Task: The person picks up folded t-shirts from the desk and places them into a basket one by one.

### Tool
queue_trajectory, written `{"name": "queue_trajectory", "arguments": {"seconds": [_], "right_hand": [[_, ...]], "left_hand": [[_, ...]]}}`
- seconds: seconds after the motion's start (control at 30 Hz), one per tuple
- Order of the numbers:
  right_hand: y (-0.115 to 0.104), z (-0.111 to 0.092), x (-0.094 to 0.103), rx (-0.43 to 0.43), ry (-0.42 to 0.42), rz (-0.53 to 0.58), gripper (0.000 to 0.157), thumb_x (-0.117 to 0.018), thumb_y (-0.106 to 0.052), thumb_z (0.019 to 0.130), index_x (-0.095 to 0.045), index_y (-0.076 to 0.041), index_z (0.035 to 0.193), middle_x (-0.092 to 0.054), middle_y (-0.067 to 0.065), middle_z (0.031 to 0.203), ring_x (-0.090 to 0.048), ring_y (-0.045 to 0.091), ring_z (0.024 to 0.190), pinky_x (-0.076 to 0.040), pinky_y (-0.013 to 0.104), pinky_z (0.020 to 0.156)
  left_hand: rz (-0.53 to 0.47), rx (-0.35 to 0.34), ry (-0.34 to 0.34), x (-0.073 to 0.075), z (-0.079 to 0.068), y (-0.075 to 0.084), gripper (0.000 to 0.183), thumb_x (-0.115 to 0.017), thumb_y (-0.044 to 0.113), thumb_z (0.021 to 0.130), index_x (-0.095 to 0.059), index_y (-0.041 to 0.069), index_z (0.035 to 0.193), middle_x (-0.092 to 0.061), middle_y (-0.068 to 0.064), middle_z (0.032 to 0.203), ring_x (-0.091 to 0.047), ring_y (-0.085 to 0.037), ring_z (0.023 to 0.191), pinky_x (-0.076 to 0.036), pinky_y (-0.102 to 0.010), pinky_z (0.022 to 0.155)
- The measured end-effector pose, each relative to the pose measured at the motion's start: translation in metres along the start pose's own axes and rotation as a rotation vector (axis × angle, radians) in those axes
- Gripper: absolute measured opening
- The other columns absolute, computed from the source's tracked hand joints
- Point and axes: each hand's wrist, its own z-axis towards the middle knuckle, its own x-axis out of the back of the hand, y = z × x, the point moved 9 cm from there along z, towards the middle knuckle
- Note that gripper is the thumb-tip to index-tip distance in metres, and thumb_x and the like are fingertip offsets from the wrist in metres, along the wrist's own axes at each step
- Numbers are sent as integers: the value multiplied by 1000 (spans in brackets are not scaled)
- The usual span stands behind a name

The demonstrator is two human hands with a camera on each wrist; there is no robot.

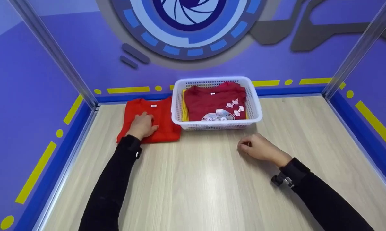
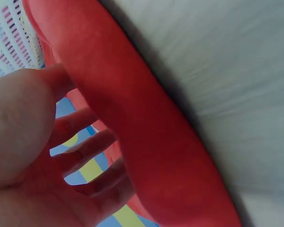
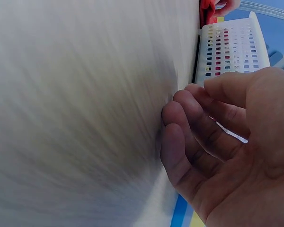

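A folded red shirt (image 1: 164, 115) with a small white neck label lies on the table, left of a white plastic basket (image 1: 217, 127). My left hand (image 1: 142, 125) rests on top of this shirt; in the left wrist view its extended fingers touch the red cloth (image 2: 128, 104). Inside the basket is a folded dark red shirt (image 1: 199, 99) with a pale print, over something yellow (image 1: 185, 106). My right hand (image 1: 258, 147) is at the table, in front of the basket's right end. Its fingers (image 3: 175, 146) are loosely curled and hold nothing.
The wooden table (image 1: 205, 186) is bounded by a patterned blue-purple back wall (image 1: 286, 69) and side walls. Metal posts (image 1: 347, 57) stand in the corners. The basket stands near the back wall, its left side against the red shirt.
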Motion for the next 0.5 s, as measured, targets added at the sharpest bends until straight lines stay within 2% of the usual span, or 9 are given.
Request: {"name": "queue_trajectory", "arguments": {"seconds": [0.23,0.5], "right_hand": [[-1,0,0,-5,-3,4,17,-69,-11,105,-86,-12,104,-82,-1,97,-72,14,92,-61,38,87],[-6,4,1,7,7,-28,17,-68,-11,104,-85,-10,103,-81,-2,94,-70,12,88,-60,37,84]], "left_hand": [[26,-41,43,-5,-22,2,57,-73,35,106,-62,-1,150,-55,-29,152,-53,-54,137,-49,-63,118],[0,-60,69,-10,-50,2,55,-76,33,103,-65,-1,146,-58,-27,147,-55,-50,128,-53,-61,110]]}}
